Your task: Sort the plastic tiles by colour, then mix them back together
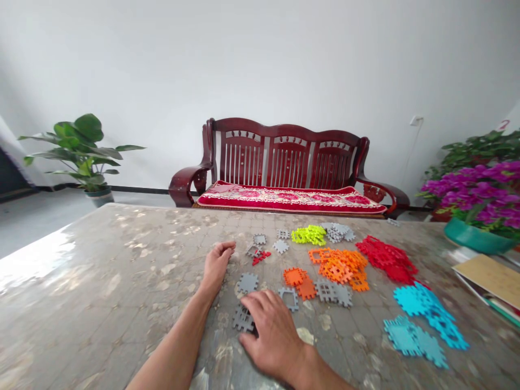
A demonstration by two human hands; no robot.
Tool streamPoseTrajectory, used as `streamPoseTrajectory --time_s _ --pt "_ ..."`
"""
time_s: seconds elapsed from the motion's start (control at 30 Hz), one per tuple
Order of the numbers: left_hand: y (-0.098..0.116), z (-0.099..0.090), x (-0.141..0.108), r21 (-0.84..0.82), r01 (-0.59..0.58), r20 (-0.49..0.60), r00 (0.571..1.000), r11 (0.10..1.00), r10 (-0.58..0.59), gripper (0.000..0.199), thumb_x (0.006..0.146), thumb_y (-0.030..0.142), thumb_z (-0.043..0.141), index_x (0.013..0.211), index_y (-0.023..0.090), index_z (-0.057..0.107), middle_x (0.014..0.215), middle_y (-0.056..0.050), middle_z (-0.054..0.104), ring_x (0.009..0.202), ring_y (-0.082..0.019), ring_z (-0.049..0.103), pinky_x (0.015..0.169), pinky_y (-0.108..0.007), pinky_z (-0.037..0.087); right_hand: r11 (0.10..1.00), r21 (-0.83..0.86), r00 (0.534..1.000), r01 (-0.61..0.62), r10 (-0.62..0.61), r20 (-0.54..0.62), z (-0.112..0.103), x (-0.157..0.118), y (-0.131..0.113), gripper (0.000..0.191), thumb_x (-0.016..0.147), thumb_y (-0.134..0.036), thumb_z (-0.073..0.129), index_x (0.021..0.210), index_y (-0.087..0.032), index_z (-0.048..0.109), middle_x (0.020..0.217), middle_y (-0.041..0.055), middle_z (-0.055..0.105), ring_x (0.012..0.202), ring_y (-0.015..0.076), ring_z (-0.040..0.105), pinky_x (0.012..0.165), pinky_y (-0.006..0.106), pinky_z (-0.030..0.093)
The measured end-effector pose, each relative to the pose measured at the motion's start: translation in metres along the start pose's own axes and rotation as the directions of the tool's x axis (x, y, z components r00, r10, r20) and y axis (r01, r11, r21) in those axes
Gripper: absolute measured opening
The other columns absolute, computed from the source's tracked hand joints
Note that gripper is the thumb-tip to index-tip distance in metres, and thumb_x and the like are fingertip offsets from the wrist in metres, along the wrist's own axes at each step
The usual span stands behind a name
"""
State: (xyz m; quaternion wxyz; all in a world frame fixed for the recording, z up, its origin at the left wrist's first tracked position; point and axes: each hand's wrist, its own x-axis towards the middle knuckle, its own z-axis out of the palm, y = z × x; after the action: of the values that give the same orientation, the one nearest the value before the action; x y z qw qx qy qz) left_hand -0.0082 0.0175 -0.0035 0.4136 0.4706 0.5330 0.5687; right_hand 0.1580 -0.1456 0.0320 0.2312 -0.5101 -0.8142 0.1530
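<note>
Here, left hand (220, 260) loosely curled, right hand (271, 331) over grey pieces (240, 320), both grips unclear, red 2-like mark (504, 125).

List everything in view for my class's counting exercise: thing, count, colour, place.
Grey pieces: many, around hands and among piles
Lime pieces: overlapping pile, far middle
Orange pieces: pile plus nearby group, centre right
Red pieces: pile, right; some near left hand
Blue pieces: pile, right
Teal pieces: overlapping, near right
Table: one, grey-brown, foreground
Notebooks: stack, tan top, right edge
Flowers: bunch, purple, green planter, right
Plants: green, potted left; behind flowers
Bench: one, dark red, behind table
Bench cover: one, red-white, on bench
Socket: one, white, wall
Floor: grey, left
Left hand: one, on table
Right hand: one, over grey pieces
</note>
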Motion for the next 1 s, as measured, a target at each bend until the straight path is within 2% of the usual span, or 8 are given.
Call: streamPoseTrajectory --time_s 0.17,0.43,0.57,0.73,1.0 --pt "0.0 0.0 0.0 -0.004 -0.002 -0.003 1.0 1.0 0.002 0.04 0.06 0.045 0.065 0.087 0.017 0.071 0.084 -0.005 0.073 0.079 -0.02 0.065 0.076 -0.03 0.049 1.0 -0.02 1.0 -0.019 0.019 -0.002 0.0 0.0 0.001 0.045 0.077 -0.023 0.061 0.122 -0.026 0.056 0.119 0.0033 0.061 0.111 0.0223 0.048 0.1 0.035 0.036" --pt "-0.003 0.0 0.0 0.022 -0.016 -0.003 1.0 1.0 0.016 0.04 0.061 0.044 0.064 0.089 0.017 0.07 0.085 -0.005 0.073 0.08 -0.02 0.065 0.076 -0.03 0.049 0.995 0.014 0.994 -0.095 0.096 -0.058 -0.005 0.001 0.007 0.058 0.074 -0.021 0.058 0.131 -0.024 0.051 0.12 0.0046 0.061 0.111 0.0232 0.049 0.101 0.035 0.035" --pt "-0.004 0.0 0.001 0.057 -0.029 0.006 1.0 0.998 0.029 0.04 0.062 0.045 0.062 0.089 0.017 0.07 0.086 -0.006 0.074 0.081 -0.021 0.065 0.077 -0.031 0.049 0.996 0.001 0.996 -0.086 0.086 -0.037 -0.005 0.001 0.009 0.061 0.074 -0.024 0.062 0.134 -0.026 0.049 0.125 0.0035 0.06 0.114 0.0241 0.048 0.102 0.036 0.033" --pt "-0.006 0.0 0.002 0.123 -0.051 0.019 0.999 0.991 0.049 0.04 0.063 0.045 0.061 0.09 0.017 0.071 0.087 -0.006 0.074 0.081 -0.022 0.066 0.077 -0.031 0.048 0.995 0.004 0.994 -0.098 0.098 -0.043 -0.004 0.001 0.01 0.053 0.076 -0.023 0.061 0.128 -0.027 0.053 0.128 0.0024 0.058 0.116 0.023 0.048 0.103 0.035 0.033" --pt "-0.006 -0.002 0.002 0.22 -0.082 0.042 0.996 0.972 0.074 0.037 0.067 0.041 0.056 0.092 0.018 0.071 0.09 -0.006 0.074 0.083 -0.022 0.066 0.08 -0.032 0.047 0.992 -0.069 0.994 -0.104 0.101 -0.037 -0.003 0.004 0.01 0.037 0.075 -0.022 0.062 0.112 -0.024 0.061 0.111 0.0054 0.062 0.106 0.0238 0.051 0.096 0.035 0.039"
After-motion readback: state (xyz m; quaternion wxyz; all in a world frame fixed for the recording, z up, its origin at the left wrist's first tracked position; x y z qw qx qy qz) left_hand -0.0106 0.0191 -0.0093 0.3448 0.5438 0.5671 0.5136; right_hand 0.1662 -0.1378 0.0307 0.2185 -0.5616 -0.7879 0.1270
